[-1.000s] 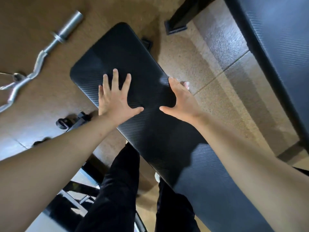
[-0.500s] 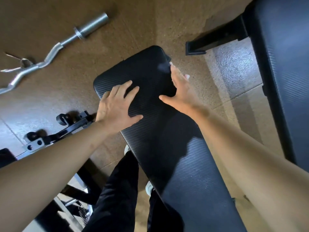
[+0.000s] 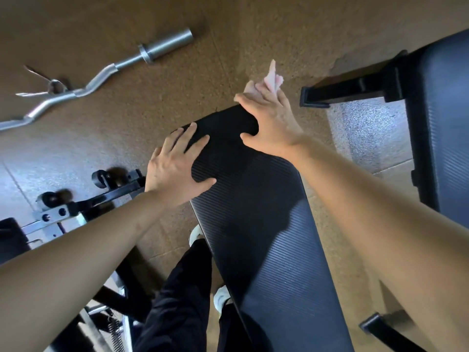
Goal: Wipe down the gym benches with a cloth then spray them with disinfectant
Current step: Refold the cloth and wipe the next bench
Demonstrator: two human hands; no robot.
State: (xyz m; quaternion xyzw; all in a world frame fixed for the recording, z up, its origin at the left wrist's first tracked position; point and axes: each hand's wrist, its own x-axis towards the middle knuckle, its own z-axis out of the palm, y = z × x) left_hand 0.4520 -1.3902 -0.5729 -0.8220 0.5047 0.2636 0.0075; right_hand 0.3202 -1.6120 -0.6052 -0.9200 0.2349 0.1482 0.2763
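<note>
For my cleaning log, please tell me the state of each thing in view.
Black ribbed padded bench, flat, both hands on it.
Pale pink cloth, bunched under the right fingers at the far end.
Left hand, flat on the bench, empty.
Right hand, fingers straight, pressing the cloth.
Silver curl bar, lying on the floor.

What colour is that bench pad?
The bench pad is black with fine ribbed lines; head view shows it.

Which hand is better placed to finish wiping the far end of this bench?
Right. The right hand lies at the far end of the bench with the cloth under its fingers. The left hand lies flat on the bench's left edge, with no cloth.
</note>
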